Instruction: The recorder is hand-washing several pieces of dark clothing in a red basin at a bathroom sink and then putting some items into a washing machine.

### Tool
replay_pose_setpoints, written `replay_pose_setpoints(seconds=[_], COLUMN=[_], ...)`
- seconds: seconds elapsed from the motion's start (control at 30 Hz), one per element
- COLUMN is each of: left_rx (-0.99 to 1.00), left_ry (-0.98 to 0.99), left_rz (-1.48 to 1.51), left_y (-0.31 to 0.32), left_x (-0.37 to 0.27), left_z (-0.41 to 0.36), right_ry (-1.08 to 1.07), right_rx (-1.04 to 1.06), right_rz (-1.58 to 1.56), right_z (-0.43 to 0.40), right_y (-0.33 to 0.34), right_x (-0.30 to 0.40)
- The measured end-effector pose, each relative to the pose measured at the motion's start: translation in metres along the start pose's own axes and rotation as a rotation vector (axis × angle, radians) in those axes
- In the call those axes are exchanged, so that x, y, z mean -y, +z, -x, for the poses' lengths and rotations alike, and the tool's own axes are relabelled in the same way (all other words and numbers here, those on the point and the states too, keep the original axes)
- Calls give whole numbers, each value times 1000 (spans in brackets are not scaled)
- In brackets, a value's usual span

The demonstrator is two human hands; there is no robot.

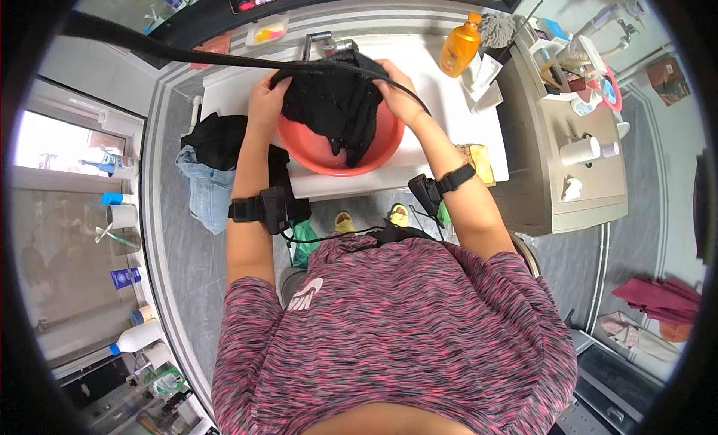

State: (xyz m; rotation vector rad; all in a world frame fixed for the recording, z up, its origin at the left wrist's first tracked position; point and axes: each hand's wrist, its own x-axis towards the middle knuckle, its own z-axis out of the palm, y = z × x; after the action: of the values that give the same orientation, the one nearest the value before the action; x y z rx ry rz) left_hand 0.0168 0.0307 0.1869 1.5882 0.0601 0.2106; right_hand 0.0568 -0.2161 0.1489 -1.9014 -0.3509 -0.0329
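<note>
A black cloth garment [334, 101] is stretched between my two hands above a red plastic basin [314, 157] on the white sink counter [435, 101]. My left hand [266, 101] grips its left edge, and my right hand [397, 93] pinches its right edge. The garment's lower end hangs down into the basin. Behind the garment rises a chrome faucet [318, 39], partly covered by it. Water in the basin is hard to make out. A black strap or cable crosses the view over the garment. Each forearm wears a black strapped device.
Black clothing [220, 140] and light blue denim [208, 180] hang at the counter's left end. An orange pump bottle [460, 48] stands at the back right, near white containers [483, 79]. A yellow cloth [478, 161] lies at the right front edge. A drawer cabinet [589, 182] stands farther right.
</note>
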Motion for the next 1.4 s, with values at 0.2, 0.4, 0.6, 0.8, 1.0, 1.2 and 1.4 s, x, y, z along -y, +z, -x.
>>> replay_pose_setpoints(seconds=[0.2, 0.4, 0.6, 0.8, 1.0, 1.2, 1.4], left_rx=[-26, 272, 385, 421, 557, 646, 735], left_ry=[56, -19, -104, -80, -76, -255, -334], left_rz=[-131, -383, -708, -756, -1210, -1275, -1264], left_y=[-5, -13, 0, 14, 30, 44, 51], left_x=[-11, 73, 146, 167, 191, 220, 230], left_z=[-3, 11, 37, 48, 34, 21, 6], right_ry=[-38, -115, 48, 138, 274, 214, 336], right_rx=[-102, 113, 326, 449, 405, 37, -169], right_rz=[-155, 309, 546, 362, 729, 918, 978], right_z=[0, 21, 43, 39, 34, 48, 35], right_y=[4, 7, 28, 43, 68, 122, 159], right_x=[2, -55, -116, -131, -137, -152, -149])
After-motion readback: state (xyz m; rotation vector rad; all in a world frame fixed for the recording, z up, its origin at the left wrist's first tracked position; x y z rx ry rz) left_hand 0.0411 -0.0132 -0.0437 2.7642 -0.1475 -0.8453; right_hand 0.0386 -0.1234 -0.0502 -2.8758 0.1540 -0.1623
